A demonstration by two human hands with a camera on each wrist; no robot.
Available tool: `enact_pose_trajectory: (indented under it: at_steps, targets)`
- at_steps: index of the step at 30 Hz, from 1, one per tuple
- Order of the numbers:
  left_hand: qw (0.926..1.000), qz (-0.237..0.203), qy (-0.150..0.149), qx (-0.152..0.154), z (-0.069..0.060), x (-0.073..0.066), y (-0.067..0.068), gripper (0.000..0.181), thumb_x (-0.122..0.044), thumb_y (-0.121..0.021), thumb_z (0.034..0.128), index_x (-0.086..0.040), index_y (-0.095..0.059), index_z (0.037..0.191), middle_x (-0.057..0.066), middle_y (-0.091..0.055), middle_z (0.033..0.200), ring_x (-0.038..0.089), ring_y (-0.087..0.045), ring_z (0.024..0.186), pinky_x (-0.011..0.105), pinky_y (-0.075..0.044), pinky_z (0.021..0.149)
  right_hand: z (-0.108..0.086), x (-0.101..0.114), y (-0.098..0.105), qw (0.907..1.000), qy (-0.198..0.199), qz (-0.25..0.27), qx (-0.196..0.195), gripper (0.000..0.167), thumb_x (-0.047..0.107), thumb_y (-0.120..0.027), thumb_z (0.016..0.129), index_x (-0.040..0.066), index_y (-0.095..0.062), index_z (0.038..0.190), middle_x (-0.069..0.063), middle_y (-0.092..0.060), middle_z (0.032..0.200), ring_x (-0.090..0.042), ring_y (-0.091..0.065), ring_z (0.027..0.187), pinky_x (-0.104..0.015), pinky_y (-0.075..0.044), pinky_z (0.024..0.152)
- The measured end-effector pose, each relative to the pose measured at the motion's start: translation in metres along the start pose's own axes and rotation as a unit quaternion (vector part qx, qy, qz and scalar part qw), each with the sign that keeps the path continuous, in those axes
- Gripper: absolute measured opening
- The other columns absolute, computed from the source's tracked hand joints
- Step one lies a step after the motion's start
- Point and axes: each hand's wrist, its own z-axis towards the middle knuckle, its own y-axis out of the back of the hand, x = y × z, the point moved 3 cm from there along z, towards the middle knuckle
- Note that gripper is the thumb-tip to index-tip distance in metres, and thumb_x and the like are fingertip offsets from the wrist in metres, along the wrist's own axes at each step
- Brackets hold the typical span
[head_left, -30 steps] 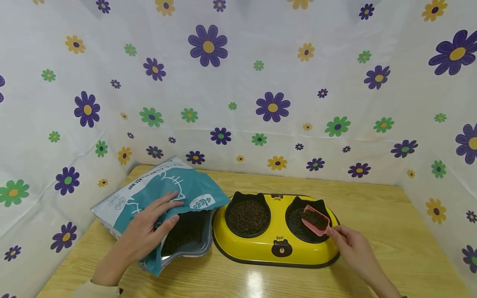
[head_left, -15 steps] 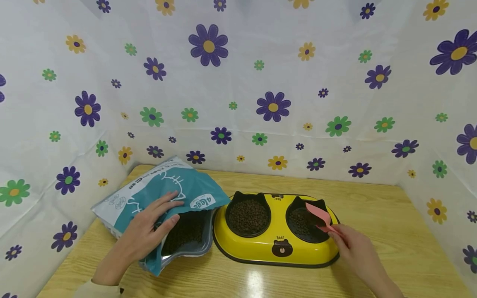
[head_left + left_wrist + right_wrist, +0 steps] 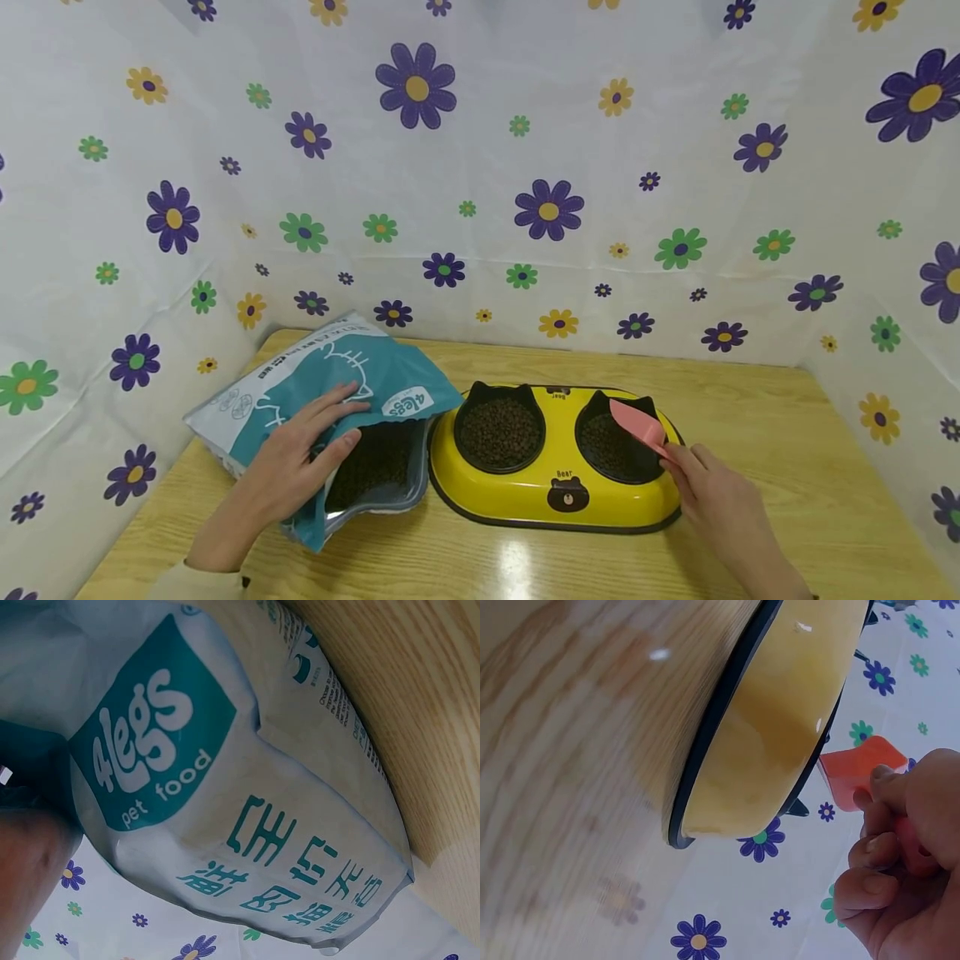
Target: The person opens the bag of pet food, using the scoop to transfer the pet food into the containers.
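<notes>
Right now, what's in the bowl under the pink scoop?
In the black bowl, small brown pieces show on the left; the scoop covers part of the back, hiding what's there.

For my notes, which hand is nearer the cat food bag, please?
Left hand, resting on the cat food bag; right hand, holding a pink scoop, is farther right.

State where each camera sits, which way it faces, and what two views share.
Head: on the person's head, facing forward and down at the bag, yellow feeder and pink scoop; left hand and right hand show.
Left wrist: on that wrist, facing the bag's printed side; some skin shows at the left edge.
Right wrist: on that wrist, facing the feeder's side; the right hand shows, gripping the scoop.
Shared: head and right wrist both show feeder and scoop.
</notes>
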Motion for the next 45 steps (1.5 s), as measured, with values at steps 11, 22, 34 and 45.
enact_pose_trajectory:
  at_steps: [11, 22, 34, 45]
  targets:
    - [1.0000, 0.001, -0.004, -0.006, 0.000, 0.000, -0.001, 0.035, -0.031, -0.058, 0.1047, -0.031, -0.062, 0.140, 0.001, -0.045, 0.161, 0.038, -0.043, 0.147, 0.065, -0.042, 0.110, 0.003, 0.016, 0.002, 0.9787, -0.107, 0.153, 0.086, 0.011, 0.003, -0.076, 0.089, 0.010, -0.070, 0.096, 0.013, -0.041, 0.065, 0.004, -0.030, 0.056, -0.018, -0.030, 0.049]
    - [1.0000, 0.003, 0.000, -0.005, 0.000, -0.001, 0.000, 0.035, -0.031, -0.058, 0.1048, -0.029, -0.062, 0.140, 0.003, -0.045, 0.161, 0.039, -0.043, 0.147, 0.066, -0.041, 0.110, 0.007, 0.070, -0.015, 0.8079, -0.324, 0.431, 0.237, 0.028, 0.029, -0.056, 0.107, 0.003, -0.064, 0.113, -0.001, -0.048, 0.066, -0.007, -0.042, 0.053, -0.021, -0.038, 0.049]
    - [1.0000, 0.002, -0.002, -0.008, 0.000, 0.000, -0.002, 0.035, -0.031, -0.057, 0.1048, -0.029, -0.062, 0.139, 0.002, -0.045, 0.161, 0.039, -0.043, 0.147, 0.066, -0.042, 0.109, 0.027, 0.133, -0.032, 0.7275, -0.236, 0.560, 0.318, 0.042, 0.034, -0.048, 0.109, -0.007, -0.058, 0.113, 0.000, -0.044, 0.065, -0.004, -0.037, 0.052, -0.019, -0.030, 0.048]
    - [0.9999, 0.001, -0.002, -0.012, 0.000, -0.001, -0.002, 0.034, -0.032, -0.058, 0.1046, -0.029, -0.062, 0.139, 0.003, -0.046, 0.160, 0.039, -0.044, 0.147, 0.066, -0.041, 0.110, 0.048, 0.179, -0.041, 0.8009, -0.129, 0.495, 0.312, 0.034, 0.039, -0.051, 0.108, 0.009, -0.064, 0.112, 0.007, -0.044, 0.065, -0.001, -0.034, 0.051, -0.017, -0.032, 0.051]
